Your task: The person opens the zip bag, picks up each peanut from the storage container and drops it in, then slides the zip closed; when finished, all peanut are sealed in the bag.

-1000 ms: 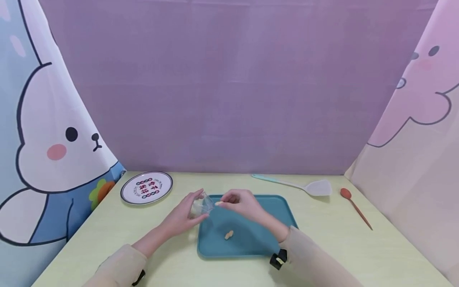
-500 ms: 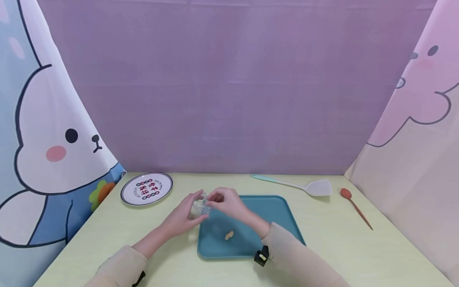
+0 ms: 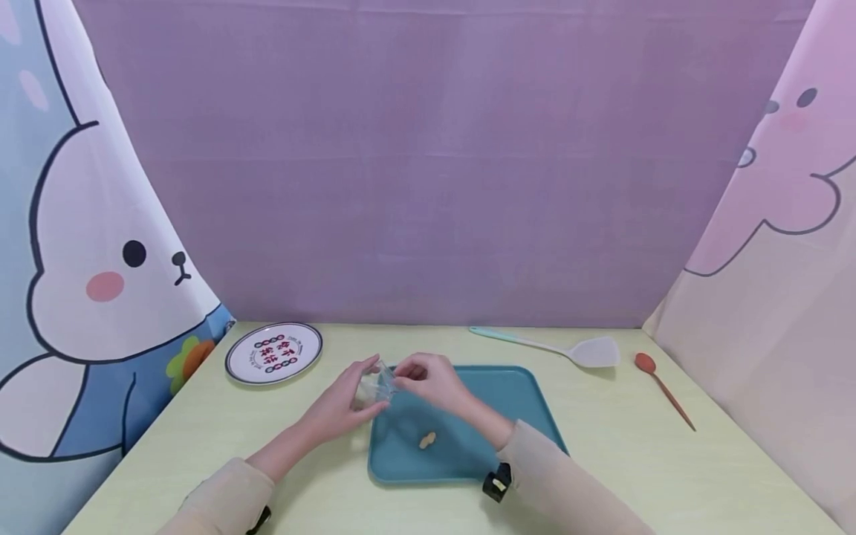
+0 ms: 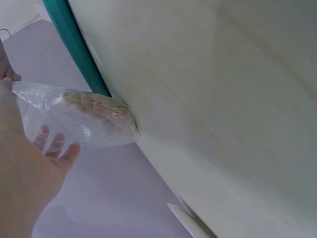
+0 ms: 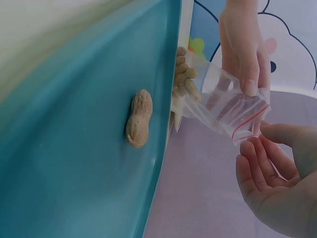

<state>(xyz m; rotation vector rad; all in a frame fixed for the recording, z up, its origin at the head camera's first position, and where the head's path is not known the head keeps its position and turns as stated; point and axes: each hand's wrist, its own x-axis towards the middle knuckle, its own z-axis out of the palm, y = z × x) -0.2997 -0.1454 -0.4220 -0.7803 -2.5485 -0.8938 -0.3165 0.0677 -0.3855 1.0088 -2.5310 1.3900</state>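
Note:
A clear zip bag [image 5: 214, 96] with a red line along its mouth hangs beside the tray, several peanuts [image 5: 185, 77] gathered at its bottom. My left hand [image 3: 339, 401] holds the bag around its upper part, fingers on one side and thumb on the other. At the mouth, my right hand [image 3: 433, 383] pinches the bag's edge between thumb and fingertips. One unshelled peanut [image 5: 140, 119] lies on the blue-green tray [image 3: 501, 394]. In the left wrist view, the peanuts [image 4: 99, 105] show through the plastic, while the right hand is mostly cut off by the frame.
A white plate [image 3: 244, 360] with red lettering stands at the back left. Towards the back right lie a turner [image 3: 595, 352] with a pale green handle and a red-brown spoon [image 3: 645, 362]. Printed cloth hangs on both sides, with a purple cloth [image 3: 428, 163] behind.
My right hand has brought a peanut left to the bag's mouth, and the peanut no longer shows in its fingertips. It has since shifted slightly right. My left hand stays in place.

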